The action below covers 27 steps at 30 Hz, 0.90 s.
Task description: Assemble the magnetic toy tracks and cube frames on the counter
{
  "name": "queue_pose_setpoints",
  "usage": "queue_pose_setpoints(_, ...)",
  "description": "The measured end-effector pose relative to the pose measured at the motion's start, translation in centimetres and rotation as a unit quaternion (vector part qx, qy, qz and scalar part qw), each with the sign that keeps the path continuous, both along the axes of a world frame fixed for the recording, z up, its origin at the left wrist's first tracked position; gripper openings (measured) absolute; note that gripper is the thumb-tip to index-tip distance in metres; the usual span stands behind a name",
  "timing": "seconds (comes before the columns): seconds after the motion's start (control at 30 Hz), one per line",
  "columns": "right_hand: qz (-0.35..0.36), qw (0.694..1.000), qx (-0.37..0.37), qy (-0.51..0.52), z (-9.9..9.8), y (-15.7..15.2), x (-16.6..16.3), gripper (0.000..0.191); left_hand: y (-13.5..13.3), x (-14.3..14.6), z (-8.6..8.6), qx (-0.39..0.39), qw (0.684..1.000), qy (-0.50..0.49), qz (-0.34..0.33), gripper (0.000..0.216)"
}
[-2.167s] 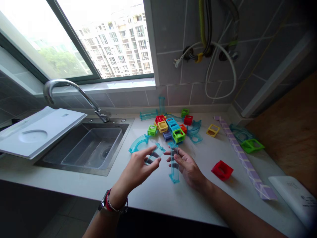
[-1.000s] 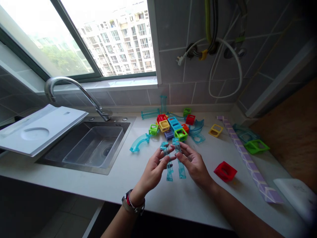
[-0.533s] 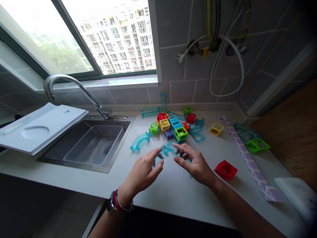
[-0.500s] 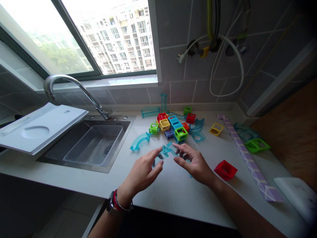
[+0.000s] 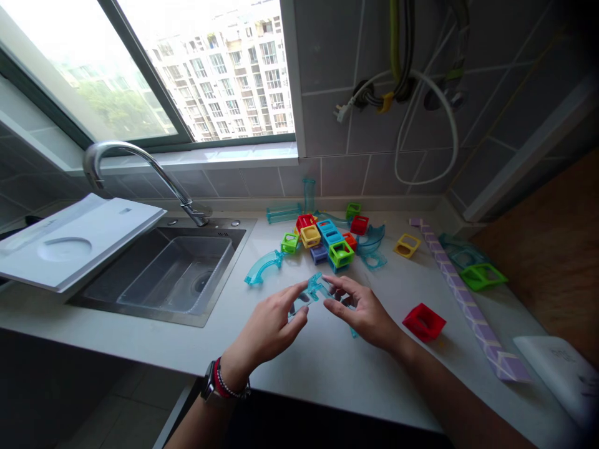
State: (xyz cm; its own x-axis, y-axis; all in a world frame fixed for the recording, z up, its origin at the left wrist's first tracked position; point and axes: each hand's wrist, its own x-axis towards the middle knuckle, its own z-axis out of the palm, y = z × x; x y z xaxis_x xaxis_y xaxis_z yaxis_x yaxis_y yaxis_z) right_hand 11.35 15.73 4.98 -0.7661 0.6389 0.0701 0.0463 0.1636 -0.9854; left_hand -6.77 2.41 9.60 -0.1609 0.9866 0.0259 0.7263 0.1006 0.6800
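My left hand (image 5: 269, 324) pinches one clear blue straight track piece (image 5: 302, 298) between thumb and fingers. My right hand (image 5: 362, 308) grips a second clear blue track piece (image 5: 322, 287), most of it hidden under the palm, its lower tip showing at the wrist side. The two pieces meet end to end above the white counter (image 5: 327, 362). Just beyond the hands lies a cluster of coloured square blocks (image 5: 327, 240), red, yellow, blue, green and purple.
A curved blue track (image 5: 262, 268) lies left of the cluster. A red block (image 5: 422, 321), a yellow block (image 5: 406, 246), a green frame (image 5: 482, 275) and a purple strip (image 5: 468, 305) lie to the right. The sink (image 5: 173, 274), faucet (image 5: 140, 168) and a white board (image 5: 70, 240) are left.
The hands held the two track pieces side by side and upright a second ago; now the pieces are tilted flat with their ends brought together. Hands shifted slightly toward me.
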Motion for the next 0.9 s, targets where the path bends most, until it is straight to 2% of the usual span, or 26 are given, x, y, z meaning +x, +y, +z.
queue_pose_setpoints(0.3, 0.017, 0.999, -0.046, 0.002, -0.6, 0.0, 0.0, 0.067, 0.5, -0.3, 0.1, 0.012, 0.997, -0.073, 0.01, 0.042)
queue_pose_setpoints(0.6, 0.039, 0.995, -0.097, 0.003, -1.4, -0.2, -0.4, 0.062, 0.9, -0.3, -0.2, 0.027, 0.984, -0.177, 0.006, 0.041)
queue_pose_setpoints(0.9, 0.058, 0.99, -0.121, 0.045, -0.9, -0.4, -0.7, 0.053, 1.8, 1.9, -2.1, 0.035, 0.932, -0.36, 0.025, 0.044)
